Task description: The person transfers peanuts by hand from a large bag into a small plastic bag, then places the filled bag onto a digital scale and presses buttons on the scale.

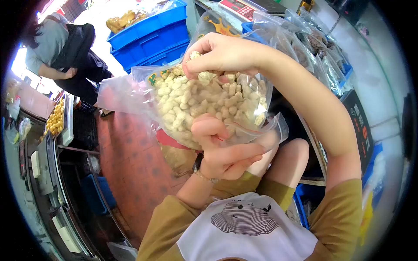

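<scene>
A large clear plastic bag of unshelled peanuts (185,98) lies in front of my knees, its loose film spreading to the left. Above the bag's far side, my right hand (217,54) is closed, with a peanut (194,55) between thumb and curled index finger. At the near side, my left hand (224,152) has its fingers bent around clear film of a plastic bag (281,126). Whether this film belongs to the peanut bag or to a separate one is hard to tell. A dark band and a bracelet circle my left wrist.
Stacked blue crates (150,41) stand beyond the bag, with a bag of brownish food on top. A red and white scale (237,9) and several packed bags (315,43) line the right. Another person (65,52) stands at far left, near a tray of yellow items (55,117).
</scene>
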Demonstrator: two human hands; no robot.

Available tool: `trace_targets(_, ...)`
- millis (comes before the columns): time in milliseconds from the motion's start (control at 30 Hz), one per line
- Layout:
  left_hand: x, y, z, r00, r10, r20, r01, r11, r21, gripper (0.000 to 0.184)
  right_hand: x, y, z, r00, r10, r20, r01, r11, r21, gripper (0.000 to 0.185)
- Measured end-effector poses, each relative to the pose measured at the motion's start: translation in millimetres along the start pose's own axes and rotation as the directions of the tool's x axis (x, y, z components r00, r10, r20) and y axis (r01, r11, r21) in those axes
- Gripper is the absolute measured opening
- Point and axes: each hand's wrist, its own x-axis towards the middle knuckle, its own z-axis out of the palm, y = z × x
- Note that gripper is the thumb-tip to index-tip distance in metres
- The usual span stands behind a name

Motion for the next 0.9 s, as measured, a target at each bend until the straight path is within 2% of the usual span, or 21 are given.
trace_targets(67, 3.6, 3.7, 2.4, 1.0, -0.009, -0.029, 0.01, 0.999, 0.053, 0.035, -2.6, -1.6, 5.6, 0.999, -0.012, -0.033, 0.013, 1.0, 0.025, 0.022)
trace_targets(100, 10.6, 10.2, -7.9, 0.999, -0.02, 0.038, 0.015, 0.991, 0.131, 0.034, -4.8, -3.2, 11.1, 0.996, -0.054, -0.065, 0.06, 0.994, 0.092, 0.022)
trace_targets(167, 16.5, 13.1, 4.7, 0.999, -0.05, 0.008, 0.047, 0.974, 0.221, 0.037, -11.2, -4.3, 5.8, 0.992, -0.037, -0.12, 0.048, 0.994, 0.093, 0.022)
trace_targets(267, 23.0, 16.4, 5.4, 0.973, -0.166, 0.158, 0.109, 0.941, 0.319, 0.039, -9.2, 7.3, -0.4, 0.978, -0.049, -0.201, 0.073, 0.991, 0.112, 0.022)
trace_targets(367, 37.8, 20.0, -0.3, 0.922, -0.226, 0.313, 0.069, 0.894, 0.442, 0.038, -10.3, 12.4, -4.6, 0.966, -0.04, -0.254, 0.081, 0.985, 0.154, 0.021)
trace_targets(467, 50.9, 27.4, -5.6, 0.891, -0.234, 0.389, 0.019, 0.875, 0.484, 0.033, -15.7, 10.2, -4.6, 0.96, -0.074, -0.27, 0.127, 0.975, 0.184, 0.021)
trace_targets(633, 64.0, 31.8, -16.1, 0.845, -0.203, 0.494, 0.013, 0.932, 0.362, 0.025, -14.5, 16.4, -0.4, 0.917, -0.123, -0.38, 0.214, 0.955, 0.207, 0.02)
trace_targets(667, 64.1, 30.7, -18.1, 0.844, -0.189, 0.503, 0.02, 0.946, 0.323, 0.023, -7.9, 21.1, 0.2, 0.901, -0.124, -0.416, 0.191, 0.974, 0.122, 0.021)
trace_targets(700, 62.6, 27.2, -18.5, 0.855, -0.144, 0.497, -0.018, 0.952, 0.307, 0.022, -4.4, 22.9, 0.5, 0.873, -0.116, -0.474, 0.109, 0.993, -0.042, 0.022)
trace_targets(767, 56.3, 19.0, -18.8, 0.871, -0.056, 0.489, -0.094, 0.956, 0.277, 0.019, 11.4, 38.4, 0.2, 0.801, -0.213, -0.56, 0.067, 0.961, -0.27, 0.024)
trace_targets(800, 55.0, 18.7, -18.5, 0.889, -0.04, 0.457, -0.102, 0.954, 0.282, 0.019, 17.5, 40.7, -0.2, 0.754, -0.328, -0.569, 0.091, 0.91, -0.405, 0.029)
trace_targets(900, 48.4, 22.4, -21.6, 0.927, -0.019, 0.375, -0.085, 0.962, 0.259, 0.02, 25.0, 48.2, -2.9, 0.775, -0.346, -0.529, 0.085, 0.886, -0.455, 0.032)
